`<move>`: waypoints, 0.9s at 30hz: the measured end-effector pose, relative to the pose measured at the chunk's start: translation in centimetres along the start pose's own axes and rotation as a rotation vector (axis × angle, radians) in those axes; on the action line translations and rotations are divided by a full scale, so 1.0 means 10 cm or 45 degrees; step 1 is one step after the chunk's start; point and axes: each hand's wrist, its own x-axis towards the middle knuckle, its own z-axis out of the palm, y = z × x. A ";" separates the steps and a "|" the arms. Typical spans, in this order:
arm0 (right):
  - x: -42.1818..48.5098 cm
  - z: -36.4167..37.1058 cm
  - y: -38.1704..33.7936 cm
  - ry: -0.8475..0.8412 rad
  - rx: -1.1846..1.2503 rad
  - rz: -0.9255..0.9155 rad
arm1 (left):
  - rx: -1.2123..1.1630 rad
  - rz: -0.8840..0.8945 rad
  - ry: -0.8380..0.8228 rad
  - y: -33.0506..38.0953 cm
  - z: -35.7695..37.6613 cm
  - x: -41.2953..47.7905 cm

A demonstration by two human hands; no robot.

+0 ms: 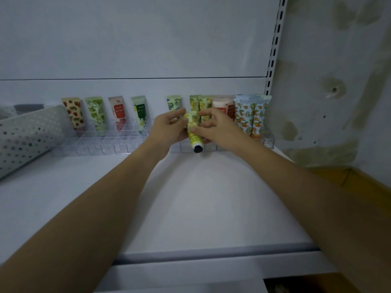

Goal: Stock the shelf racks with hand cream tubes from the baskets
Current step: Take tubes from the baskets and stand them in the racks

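Holding a yellow lemon-print hand cream tube with a black cap (193,126) between them, the left hand (169,127) and right hand (219,129) both curl fingers round its body, with the cap pointing down and forward. The tube sits over the front of the clear plastic divided rack (101,144) at the back of the white shelf (190,197), where other printed tubes (96,115) stand upright. A grey perforated basket (27,134) lies tilted at the left.

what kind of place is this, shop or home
Likely a shop, or a mock-up of one: a white shelf with a slotted upright, a clear divided rack of hand cream tubes lined up for display, and a perforated basket beside it.
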 end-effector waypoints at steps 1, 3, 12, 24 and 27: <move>-0.01 0.01 -0.01 -0.007 0.015 0.006 | 0.008 0.011 -0.013 -0.01 0.00 -0.01; -0.02 0.01 -0.01 -0.028 0.016 0.021 | 0.030 0.028 -0.039 -0.01 0.01 -0.03; -0.02 -0.13 -0.01 0.115 0.015 -0.008 | 0.461 0.210 -0.048 -0.06 -0.02 0.00; 0.18 -0.28 -0.09 0.653 -0.130 -0.396 | 1.556 0.351 -0.133 -0.27 -0.09 0.10; 0.29 -0.19 -0.18 0.570 -0.295 -0.402 | 1.600 0.256 -0.001 -0.29 -0.07 0.13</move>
